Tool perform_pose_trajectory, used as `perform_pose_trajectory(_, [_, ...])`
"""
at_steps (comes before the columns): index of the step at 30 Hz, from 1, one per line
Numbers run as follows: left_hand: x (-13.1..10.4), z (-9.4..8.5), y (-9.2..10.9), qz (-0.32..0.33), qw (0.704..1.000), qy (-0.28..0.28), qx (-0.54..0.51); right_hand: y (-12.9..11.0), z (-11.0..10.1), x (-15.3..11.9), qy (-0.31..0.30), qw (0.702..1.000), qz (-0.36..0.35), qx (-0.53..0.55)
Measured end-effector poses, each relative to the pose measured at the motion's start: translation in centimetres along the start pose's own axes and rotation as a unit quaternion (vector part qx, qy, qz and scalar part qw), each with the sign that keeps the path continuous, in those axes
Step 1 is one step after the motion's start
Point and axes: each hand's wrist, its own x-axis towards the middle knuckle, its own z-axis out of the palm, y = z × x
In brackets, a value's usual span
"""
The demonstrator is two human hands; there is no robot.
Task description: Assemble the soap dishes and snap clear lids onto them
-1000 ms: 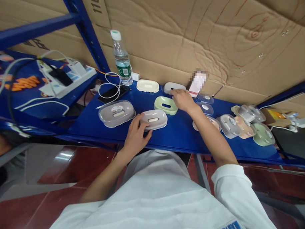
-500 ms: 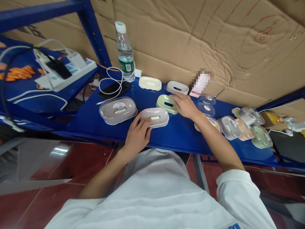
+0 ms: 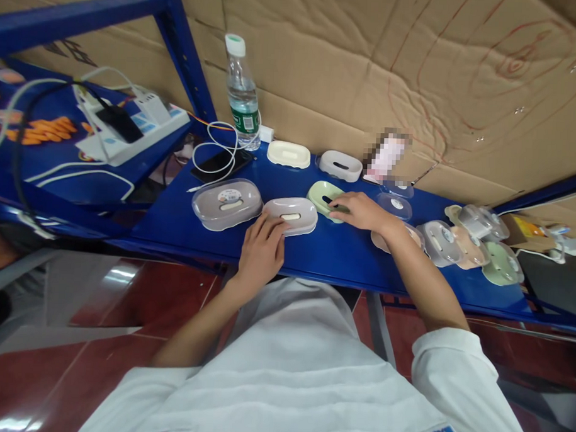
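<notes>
A grey soap dish (image 3: 303, 224) with a cream insert in its slot lies near the table's front edge. My left hand (image 3: 263, 245) grips its left end, fingers over the rim and insert. Just behind it to the right is a pale green soap dish (image 3: 319, 193) with a dark slot. My right hand (image 3: 361, 210) holds its right end, with fingertips at the slot and the thumb hidden. A grey soap dish under a clear lid (image 3: 246, 199) stands left of my left hand. At the back sit a cream dish (image 3: 288, 164) and a light grey dish (image 3: 341, 172).
Clear lids (image 3: 395, 207) lie beyond my right forearm. Several lidded soap dishes (image 3: 441, 243) stand at the right. A water bottle (image 3: 243, 104), a phone (image 3: 218, 166) and a white cable are at the back left, before the cardboard wall (image 3: 316, 66). A power strip (image 3: 130, 138) lies left.
My right hand has moved right and towards me, with the green dish shifting slightly right. My left hand remains on the grey dish, which sits slightly closer to the lidded one. The view has shifted slightly.
</notes>
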Motion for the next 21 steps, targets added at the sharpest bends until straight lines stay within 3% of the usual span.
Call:
perform_pose_trajectory(4, [0.1,0.0,0.0,-0.002,1.000,0.001,-0.008,-1.0,-0.7,-2.1,-0.023,0.999,-0.004,0.043])
perform_pose_trajectory(8, [0.2,0.1,0.0,0.001,1.000,-0.003,-0.013,-1.4,-1.8,-1.7,0.027,0.997,-0.012,0.064])
perform_pose_trajectory(12, [0.1,0.3,-0.1,0.005,1.000,0.008,-0.017,-1.5,-1.9,4.3,0.045,0.999,-0.027,0.008])
perform_pose_trajectory(17, [-0.1,0.2,-0.6,0.000,0.998,0.034,-0.045,-1.9,-0.8,13.9,0.006,0.988,0.069,-0.135])
perform_pose_trajectory(21, [-0.1,0.0,-1.0,-0.001,0.997,0.044,-0.070,-2.0,-0.6,16.6,-0.022,0.985,0.092,-0.146])
